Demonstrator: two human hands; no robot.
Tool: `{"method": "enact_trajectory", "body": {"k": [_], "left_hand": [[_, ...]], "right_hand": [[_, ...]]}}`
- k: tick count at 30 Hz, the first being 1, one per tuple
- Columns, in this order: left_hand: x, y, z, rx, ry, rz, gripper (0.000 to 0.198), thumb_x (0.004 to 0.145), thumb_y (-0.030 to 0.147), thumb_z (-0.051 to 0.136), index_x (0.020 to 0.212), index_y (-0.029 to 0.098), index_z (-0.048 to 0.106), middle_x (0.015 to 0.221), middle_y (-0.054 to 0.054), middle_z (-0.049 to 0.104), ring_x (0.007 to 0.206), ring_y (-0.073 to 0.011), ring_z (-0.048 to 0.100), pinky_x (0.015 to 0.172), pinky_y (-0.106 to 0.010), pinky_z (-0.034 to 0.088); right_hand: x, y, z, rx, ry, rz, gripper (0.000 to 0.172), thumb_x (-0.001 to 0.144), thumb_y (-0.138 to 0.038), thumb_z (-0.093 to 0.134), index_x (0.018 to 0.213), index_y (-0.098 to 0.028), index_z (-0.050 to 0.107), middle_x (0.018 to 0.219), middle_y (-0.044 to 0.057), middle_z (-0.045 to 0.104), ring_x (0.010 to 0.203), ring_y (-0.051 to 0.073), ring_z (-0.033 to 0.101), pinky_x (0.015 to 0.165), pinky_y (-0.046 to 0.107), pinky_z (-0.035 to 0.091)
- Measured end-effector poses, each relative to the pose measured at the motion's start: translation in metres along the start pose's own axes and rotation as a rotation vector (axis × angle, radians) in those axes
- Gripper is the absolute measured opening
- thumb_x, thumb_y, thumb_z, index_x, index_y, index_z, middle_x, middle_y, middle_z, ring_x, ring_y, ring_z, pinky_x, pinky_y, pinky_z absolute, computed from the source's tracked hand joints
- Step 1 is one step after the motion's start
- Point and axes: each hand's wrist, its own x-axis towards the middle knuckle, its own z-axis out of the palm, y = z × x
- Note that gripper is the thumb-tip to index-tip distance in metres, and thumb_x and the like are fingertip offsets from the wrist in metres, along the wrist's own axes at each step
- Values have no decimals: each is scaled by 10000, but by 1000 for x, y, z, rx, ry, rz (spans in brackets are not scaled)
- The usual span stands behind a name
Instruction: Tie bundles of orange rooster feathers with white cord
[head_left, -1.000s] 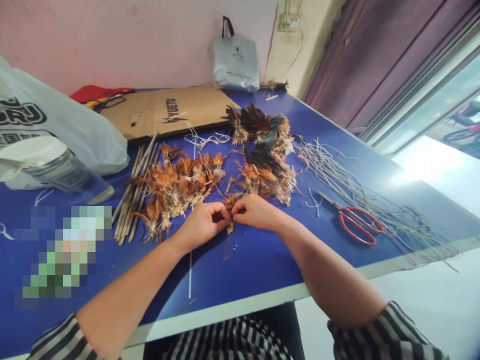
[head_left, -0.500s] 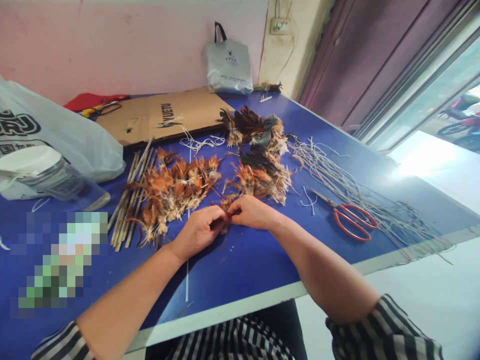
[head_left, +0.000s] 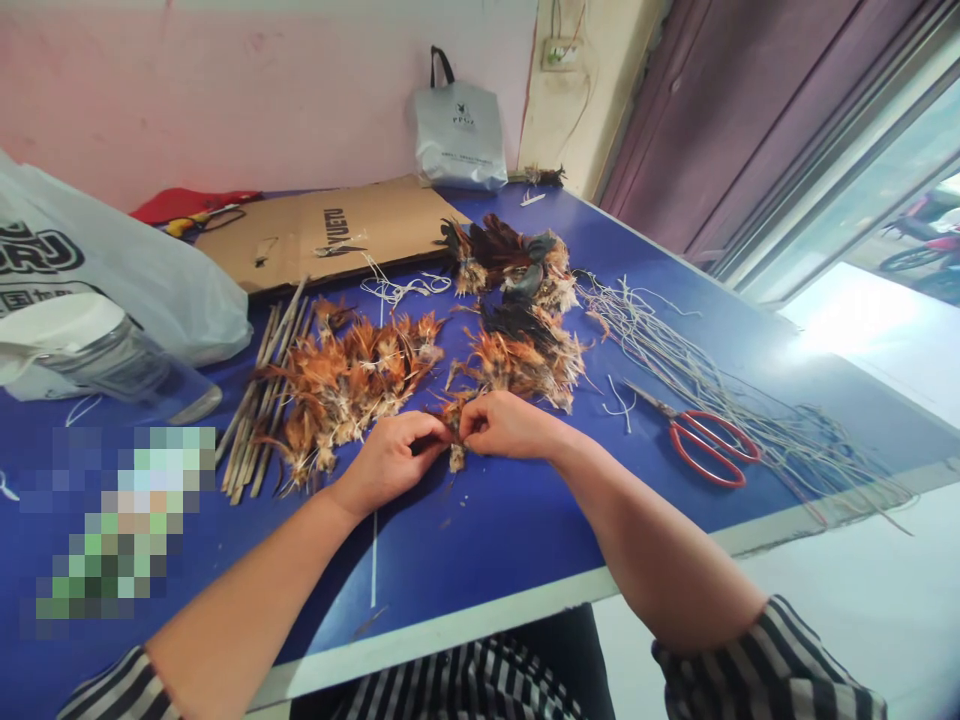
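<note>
Pinched between the fingertips of my left hand (head_left: 397, 455) is a small bundle of brown feathers (head_left: 457, 455). My right hand (head_left: 502, 425) is closed on the same bundle from the other side; any thread there is too fine to make out. To the left of my hands lies a wide pile of orange-brown feathers (head_left: 360, 370) tied in tufts. Just beyond my right hand is a second heap of orange and black feathers (head_left: 525, 350). Behind that are darker feather bunches (head_left: 517, 255).
Red-handled scissors (head_left: 712, 447) and long pale strings (head_left: 675, 350) lie at the right. Thin sticks (head_left: 251, 440) sit left of the feathers. A cardboard sheet (head_left: 292, 225), a grey bag (head_left: 461, 135), a white plastic bag (head_left: 150, 250) and a clear jar (head_left: 105, 350) stand farther back on the blue table (head_left: 480, 550).
My hands have moved slightly apart, and more of the small feather bundle shows between them. The things lying on the table have kept their places.
</note>
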Motion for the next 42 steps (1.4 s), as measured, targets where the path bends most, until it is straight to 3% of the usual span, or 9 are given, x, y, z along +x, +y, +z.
{"method": "enact_trajectory", "body": {"k": [9,17,27,35,42], "left_hand": [[1,0,-1,-8,-11,-38,108,785,209,543,778,176,646,776,-28,663,715,-130,581,689,-224,423],[2,-5,4,-237,-3,-208,156,762,290,574,796,152,636,762,-22,660,666,-121,570,643,-214,441],[3,-1,7,-387,40,-288,208,712,329,646,815,149,622,769,-25,662,694,-130,593,676,-234,471],[3,-6,5,-233,4,-256,226,711,354,641,794,145,663,740,-33,632,679,-143,559,647,-244,436],[5,8,10,-1,21,-199,128,711,273,638,722,146,645,666,-15,560,612,-122,511,575,-227,386]], "right_hand": [[-1,-3,-3,-1,-25,18,159,626,-102,522,696,-138,660,654,-18,614,607,83,525,585,175,380],[-4,-10,-2,-4,-12,56,136,653,-180,589,749,-146,679,638,-26,604,578,77,500,566,182,365],[2,-4,5,-1,27,80,117,661,-162,550,662,-127,662,613,-12,596,585,81,492,547,181,343],[1,2,4,144,-14,120,128,667,-193,521,647,-131,631,535,-30,545,492,61,439,481,171,325],[2,0,5,218,-20,154,124,625,-161,491,634,-133,611,533,-38,522,489,61,427,478,173,326]]}}
